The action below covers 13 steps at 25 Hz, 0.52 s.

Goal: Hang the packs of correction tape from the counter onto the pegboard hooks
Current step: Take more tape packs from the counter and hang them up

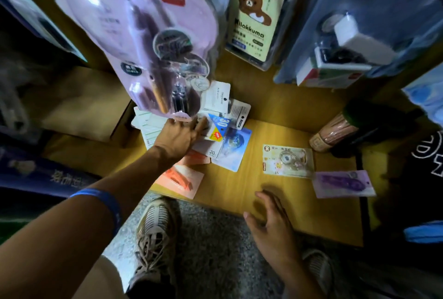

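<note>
- Down on the wooden table [282,202], with its smooth yellowish grain, flat carded packs of correction tape lie in a loose heap [215,128] toward the left and back.
- The left hand [179,135] reaches into that heap; its fingers [201,123] lie stretched over a white card with a blue and yellow triangle printed "30", touching it, and I cannot tell whether they pinch anything.
- A blue band [105,200] circles the left forearm.
- Just beside the heap, a glossy blue-white pack [236,147] and a salmon-pink pack [182,178] lie flat, the pink one reaching the table's near edge.
- Well apart to the right, a pale pack with a clear blister [287,159] and a purple pack [342,183] lie touching at their corners.
- The right hand [271,222] rests at the table's front edge, fingers relaxed and spread, holding nothing.
- Overhead, a shiny lilac blister pack [143,42] with a red logo hangs close to the camera, and next to it a cream card with a brown bear [256,11].
- Below, laced mesh shoes [155,238] stand on speckled grey floor.
</note>
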{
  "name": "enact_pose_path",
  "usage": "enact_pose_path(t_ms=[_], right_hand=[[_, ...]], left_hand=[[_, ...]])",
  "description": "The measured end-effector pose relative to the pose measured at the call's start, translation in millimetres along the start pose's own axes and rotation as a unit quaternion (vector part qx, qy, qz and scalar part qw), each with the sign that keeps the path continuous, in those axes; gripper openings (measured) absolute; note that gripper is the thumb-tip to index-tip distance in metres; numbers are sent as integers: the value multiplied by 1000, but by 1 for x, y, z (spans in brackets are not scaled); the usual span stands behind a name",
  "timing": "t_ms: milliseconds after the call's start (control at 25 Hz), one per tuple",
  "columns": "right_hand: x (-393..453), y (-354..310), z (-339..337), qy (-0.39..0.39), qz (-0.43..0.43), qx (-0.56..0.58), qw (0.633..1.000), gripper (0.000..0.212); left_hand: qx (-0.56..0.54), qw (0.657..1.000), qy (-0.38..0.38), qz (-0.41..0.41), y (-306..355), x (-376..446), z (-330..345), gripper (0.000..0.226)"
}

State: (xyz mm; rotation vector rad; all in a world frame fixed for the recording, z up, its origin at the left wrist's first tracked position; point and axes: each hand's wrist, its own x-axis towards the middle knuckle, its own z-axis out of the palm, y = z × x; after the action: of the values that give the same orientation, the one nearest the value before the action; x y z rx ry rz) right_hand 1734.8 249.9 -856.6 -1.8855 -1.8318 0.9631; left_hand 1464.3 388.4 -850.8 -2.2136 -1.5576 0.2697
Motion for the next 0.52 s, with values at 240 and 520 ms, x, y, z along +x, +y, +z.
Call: enact_pose_path(t_ms=[240,520], right_hand=[[-8,-16,-15,5,88,73,993,44],[-26,-73,-70,-24,225,318,921,47]], left_hand=[[-350,930,49,-99,9,-8,-59,55],[-731,587,27,-348,59,-56,-154,29]])
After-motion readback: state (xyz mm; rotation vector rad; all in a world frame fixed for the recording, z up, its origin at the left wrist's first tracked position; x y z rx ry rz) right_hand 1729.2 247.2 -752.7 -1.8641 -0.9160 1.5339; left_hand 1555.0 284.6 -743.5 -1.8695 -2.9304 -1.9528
